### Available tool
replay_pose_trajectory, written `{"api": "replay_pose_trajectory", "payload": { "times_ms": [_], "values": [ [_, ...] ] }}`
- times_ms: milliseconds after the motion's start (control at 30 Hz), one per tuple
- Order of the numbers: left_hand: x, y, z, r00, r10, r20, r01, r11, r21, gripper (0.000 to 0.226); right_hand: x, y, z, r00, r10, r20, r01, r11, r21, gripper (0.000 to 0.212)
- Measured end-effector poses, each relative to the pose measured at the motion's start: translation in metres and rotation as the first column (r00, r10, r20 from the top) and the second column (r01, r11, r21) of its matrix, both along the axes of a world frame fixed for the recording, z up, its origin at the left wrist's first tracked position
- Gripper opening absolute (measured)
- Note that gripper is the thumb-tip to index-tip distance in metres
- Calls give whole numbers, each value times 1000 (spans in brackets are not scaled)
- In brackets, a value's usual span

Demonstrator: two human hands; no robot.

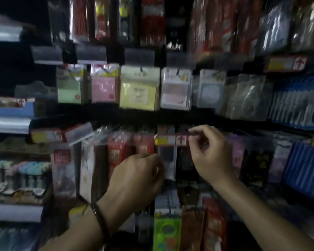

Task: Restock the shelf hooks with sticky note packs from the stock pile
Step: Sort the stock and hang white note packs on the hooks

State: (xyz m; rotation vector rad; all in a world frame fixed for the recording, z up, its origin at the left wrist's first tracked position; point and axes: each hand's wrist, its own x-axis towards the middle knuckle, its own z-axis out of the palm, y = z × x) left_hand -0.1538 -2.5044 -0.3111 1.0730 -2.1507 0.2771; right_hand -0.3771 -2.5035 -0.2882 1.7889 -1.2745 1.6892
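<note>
Sticky note packs hang in a row on hooks at mid height: a green pack, a pink pack, a yellow pack, a clear pack with pale notes and one with a round blue pad. Below them my right hand pinches the right end of a price label strip on a lower hook. My left hand, with a dark bracelet at the wrist, has its fingers curled around the edge of a clear hanging pack under that label. The view is dim and blurred.
Red and dark packets hang on the lower row beside my hands. Blue carded goods fill the right side. Shelf edges with pens and small bottles stick out at the left. A green packet hangs lowest, between my forearms.
</note>
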Motion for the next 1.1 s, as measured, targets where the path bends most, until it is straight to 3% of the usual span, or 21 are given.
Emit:
{"api": "replay_pose_trajectory", "payload": {
  "times_ms": [67, 200, 300, 467, 567, 667, 767, 867, 967, 1100],
  "values": [
    [7, 8, -39, 1000, -9, 22, 7, 997, 83, 19, 0, 14, -48, 999, 50, 3, -50, 997, 65, 5],
    [18, 10, -132, 987, 6, 159, -58, 944, 324, 25, -4, 24, -168, 995, 73, 64, -93, 903, 420, 9],
    [22, 2, -207, 967, -30, 251, -98, 871, 481, 27, -12, 21, -259, 982, 51, 182, -158, 748, 644, 16],
    [33, -14, -326, 952, -46, 303, -178, 721, 670, 23, -21, 31, -418, 941, -189, 279, -180, 419, 890, 14],
    [39, -24, -388, 947, -58, 315, -221, 596, 772, 18, -22, 31, -508, 925, -270, 268, -221, 193, 956, 11],
    [38, -34, -436, 944, -83, 320, -240, 491, 837, 20, -5, 17, -562, 922, -321, 218, -209, 62, 976, 14],
    [33, -44, -469, 948, -59, 313, -260, 424, 867, 24, 25, -3, -589, 956, -265, 124, -140, -45, 989, 10],
    [33, -45, -496, 961, -12, 275, -251, 366, 896, 26, 52, -29, -625, 978, -194, 82, -103, -105, 989, 14],
    [35, -44, -507, 964, -3, 264, -251, 297, 921, 30, 72, -54, -662, 992, -106, 61, -71, -92, 993, 25],
    [36, -50, -513, 951, -82, 297, -273, 222, 936, 36, 85, -75, -716, 967, -244, -76, 43, -138, 989, 81]
  ]
}}
